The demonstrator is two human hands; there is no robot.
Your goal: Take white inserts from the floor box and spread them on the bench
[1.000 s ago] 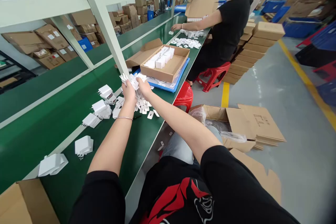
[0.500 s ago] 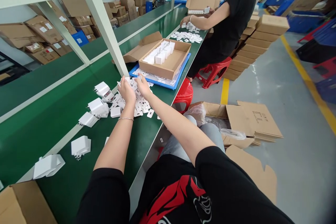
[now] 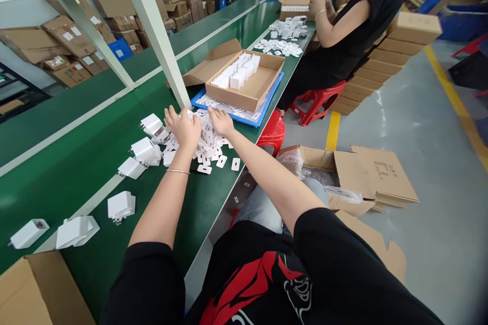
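Both hands, left hand (image 3: 183, 129) and right hand (image 3: 220, 122), are now down flat and open on the tags (image 3: 208, 144); a moment ago they held a bunch up.

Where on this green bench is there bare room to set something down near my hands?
Bare green belt lies left of the folded white cartons, and a strip between the white tags and the bench edge. It is crowded under the left hand and right hand, and around the blue tray.
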